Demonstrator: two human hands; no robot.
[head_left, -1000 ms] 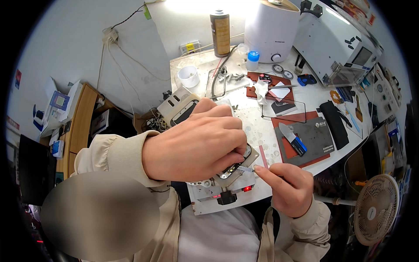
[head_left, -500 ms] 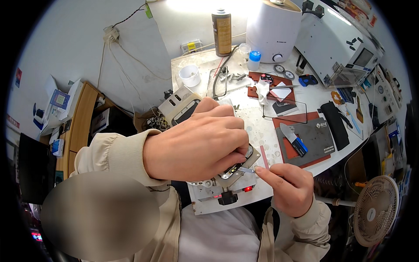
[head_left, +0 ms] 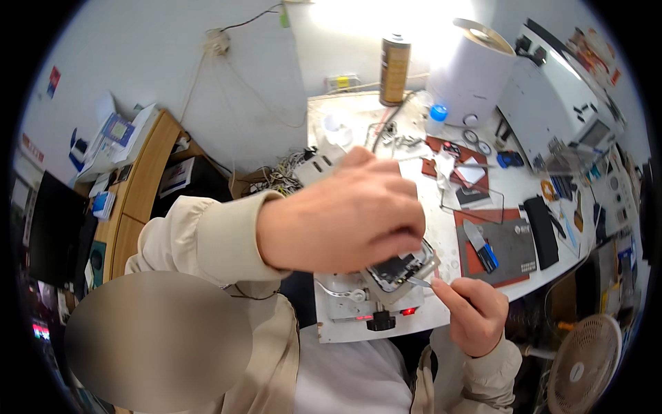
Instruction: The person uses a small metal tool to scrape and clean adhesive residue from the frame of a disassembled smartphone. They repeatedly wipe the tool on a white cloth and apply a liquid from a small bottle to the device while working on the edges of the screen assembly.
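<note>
A phone with its dark, metallic inside exposed lies on a pale metal plate near the table's front edge. My left hand arches over its far part and hides it. The left fingers are curled together, and whatever they hold is hidden. From the right, my right hand pinches a thin metal blade, whose tip reaches the phone's near right edge. Under the plate stands a white device with a black knob and a lit red switch.
To the right, a folding knife lies on a dark grey mat. A spray can, a white rounded appliance and a blue-capped bottle stand at the back. A fan stands beyond the table's right side.
The whole view has shifted, so the scene sits farther right. More of the phone's inside shows below my left hand, which is blurred by motion. The blade stays at the phone's edge.
</note>
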